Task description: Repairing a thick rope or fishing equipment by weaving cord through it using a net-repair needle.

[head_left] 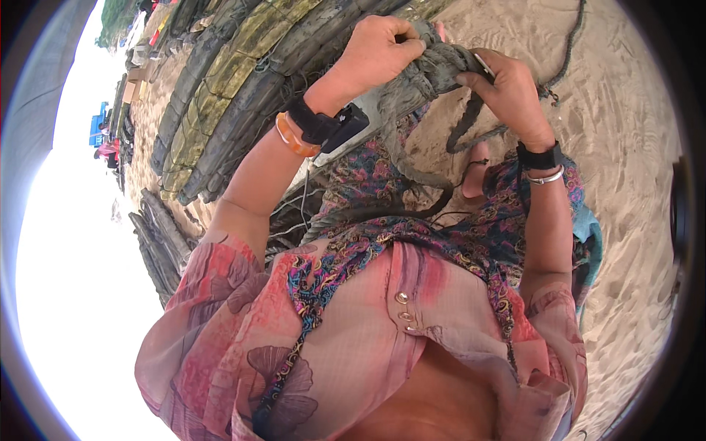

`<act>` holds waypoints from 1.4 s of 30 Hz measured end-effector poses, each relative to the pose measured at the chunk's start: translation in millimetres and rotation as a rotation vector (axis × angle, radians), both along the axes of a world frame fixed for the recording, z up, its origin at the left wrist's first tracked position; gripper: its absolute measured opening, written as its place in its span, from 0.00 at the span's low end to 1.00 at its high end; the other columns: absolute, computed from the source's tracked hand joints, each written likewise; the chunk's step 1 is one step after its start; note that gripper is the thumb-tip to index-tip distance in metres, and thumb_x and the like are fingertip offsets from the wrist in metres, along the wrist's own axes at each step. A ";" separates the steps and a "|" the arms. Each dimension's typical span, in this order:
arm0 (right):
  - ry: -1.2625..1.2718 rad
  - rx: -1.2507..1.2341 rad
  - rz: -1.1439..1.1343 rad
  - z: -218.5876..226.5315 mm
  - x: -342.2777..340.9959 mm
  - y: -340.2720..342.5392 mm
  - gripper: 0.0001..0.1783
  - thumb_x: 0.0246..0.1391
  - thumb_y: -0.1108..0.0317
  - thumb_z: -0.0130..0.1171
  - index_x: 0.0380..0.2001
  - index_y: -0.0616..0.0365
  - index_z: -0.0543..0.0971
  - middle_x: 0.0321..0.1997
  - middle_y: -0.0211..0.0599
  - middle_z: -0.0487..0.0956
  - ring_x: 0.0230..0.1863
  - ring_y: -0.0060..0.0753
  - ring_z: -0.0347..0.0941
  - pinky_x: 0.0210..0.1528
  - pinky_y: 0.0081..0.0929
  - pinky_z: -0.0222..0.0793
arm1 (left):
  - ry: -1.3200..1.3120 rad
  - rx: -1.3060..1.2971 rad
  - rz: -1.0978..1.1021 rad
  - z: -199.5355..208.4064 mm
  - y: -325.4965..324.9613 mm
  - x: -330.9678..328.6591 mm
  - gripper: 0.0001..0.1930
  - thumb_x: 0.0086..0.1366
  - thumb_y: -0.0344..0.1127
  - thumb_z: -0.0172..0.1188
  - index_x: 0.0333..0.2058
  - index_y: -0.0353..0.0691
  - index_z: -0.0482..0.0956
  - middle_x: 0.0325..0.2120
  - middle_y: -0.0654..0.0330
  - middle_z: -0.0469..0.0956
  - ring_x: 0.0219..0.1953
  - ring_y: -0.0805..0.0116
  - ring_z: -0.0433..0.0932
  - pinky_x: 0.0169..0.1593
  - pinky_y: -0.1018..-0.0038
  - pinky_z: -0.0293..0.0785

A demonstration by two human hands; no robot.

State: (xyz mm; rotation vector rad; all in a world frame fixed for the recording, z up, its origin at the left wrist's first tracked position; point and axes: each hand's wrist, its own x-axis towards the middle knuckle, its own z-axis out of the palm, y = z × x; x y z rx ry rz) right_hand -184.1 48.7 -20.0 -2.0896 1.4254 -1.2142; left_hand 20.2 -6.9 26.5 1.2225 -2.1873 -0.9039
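Note:
My left hand [379, 53] is closed in a pinch at the top edge of a thick grey rope-wrapped bundle [412, 87]. What its fingertips hold is hidden. On the right, my right hand [510, 94] grips a thin, pale, stick-like tool [483, 64] between thumb and fingers. Its thumb lies close to the dark knotted rope [450, 57] wound over the bundle. From there a grey rope [393, 143] loops down over my patterned cloth and lap. A second dark rope length [465, 128] hangs below my right hand.
Long grey and yellowish rolled bundles [213, 103] lie stacked at the upper left. Pale sand [618, 169] spreads on the right, with a dark rope [570, 55] lying across it. Farther left are cardboard boxes [133, 86] and a blue object [98, 123]. My bare foot [476, 173] rests on the sand.

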 end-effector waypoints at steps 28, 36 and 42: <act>0.009 0.069 0.131 7.8 -8.4 1.3 0.10 0.43 0.69 0.58 0.31 0.60 0.77 0.21 0.50 0.71 0.23 0.50 0.68 0.28 0.35 0.63 | -0.054 -0.327 -0.027 31.8 -14.4 -19.5 0.04 0.58 0.25 0.52 0.24 0.33 0.69 0.13 0.55 0.66 0.13 0.69 0.62 0.22 0.70 0.62; 0.018 0.101 0.142 9.3 -12.8 3.4 0.13 0.43 0.69 0.58 0.35 0.60 0.76 0.22 0.52 0.71 0.24 0.51 0.67 0.28 0.34 0.63 | 0.111 -0.166 -0.077 14.7 -6.4 -24.9 0.06 0.60 0.24 0.49 0.26 0.36 0.63 0.14 0.60 0.55 0.17 0.73 0.60 0.24 0.76 0.59; 0.000 0.092 0.134 2.6 -12.3 0.6 0.14 0.43 0.69 0.59 0.37 0.60 0.76 0.20 0.49 0.69 0.21 0.47 0.63 0.28 0.33 0.62 | 0.496 -0.025 -0.214 7.4 -2.8 -25.9 0.09 0.61 0.21 0.46 0.24 0.38 0.58 0.16 0.64 0.52 0.17 0.77 0.52 0.25 0.76 0.58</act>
